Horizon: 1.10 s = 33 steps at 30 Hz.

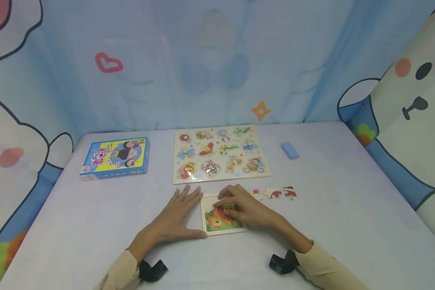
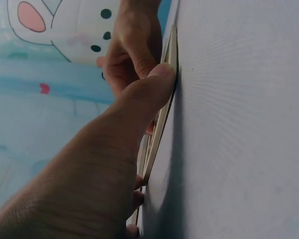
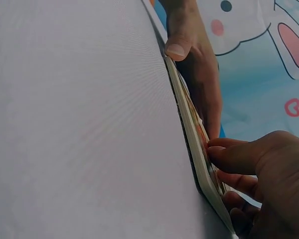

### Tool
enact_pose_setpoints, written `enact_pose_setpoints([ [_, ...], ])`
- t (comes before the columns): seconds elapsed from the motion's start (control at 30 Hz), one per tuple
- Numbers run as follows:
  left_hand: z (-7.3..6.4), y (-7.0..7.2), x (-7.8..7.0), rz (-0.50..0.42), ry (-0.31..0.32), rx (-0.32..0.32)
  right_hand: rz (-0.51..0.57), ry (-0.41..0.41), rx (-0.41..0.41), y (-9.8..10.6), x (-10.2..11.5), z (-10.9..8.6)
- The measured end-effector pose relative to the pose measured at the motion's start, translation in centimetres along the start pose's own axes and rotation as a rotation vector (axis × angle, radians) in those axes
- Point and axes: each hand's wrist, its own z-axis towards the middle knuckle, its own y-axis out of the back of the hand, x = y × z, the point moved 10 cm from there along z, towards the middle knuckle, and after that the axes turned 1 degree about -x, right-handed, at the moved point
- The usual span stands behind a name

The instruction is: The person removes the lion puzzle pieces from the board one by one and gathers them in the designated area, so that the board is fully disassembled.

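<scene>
We locate the puzzle tray (image 1: 203, 213) at the lower centre of the frame, on the table (image 1: 333, 217), with its lion picture (image 1: 216, 222) facing up. We see the left hand (image 1: 177, 211) spread at the tray's left side, thumb at the lower left corner. The right hand (image 1: 244, 205) rests bent fingers on the picture; we cannot tell whether it pinches a piece. We find three loose puzzle pieces (image 1: 273, 193) just right of that hand, the insect board (image 1: 222, 177) above the tray, and a blue block (image 1: 290, 150) farther right.
</scene>
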Motion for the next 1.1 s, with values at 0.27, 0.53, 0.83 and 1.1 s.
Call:
enact_pose_setpoints([
  [0.27, -0.02, 0.02, 0.17, 0.001, 0.004, -0.016, 0.021, -0.014, 0.004, 0.09, 0.26, 0.08],
  [0.53, -0.06, -0.13, 0.19, 0.007, 0.006, -0.012, 0.036, -0.061, 0.011, -0.12, 0.12, 0.03],
  [0.83, -0.02, -0.33, 0.34, 0.014, 0.017, -0.008, 0.045, -0.07, 0.0, -0.25, 0.09, -0.03],
  [1.1, -0.01, -0.26, 0.26, 0.015, 0.009, -0.019, 0.044, -0.088, 0.008, -0.36, 0.17, 0.04],
])
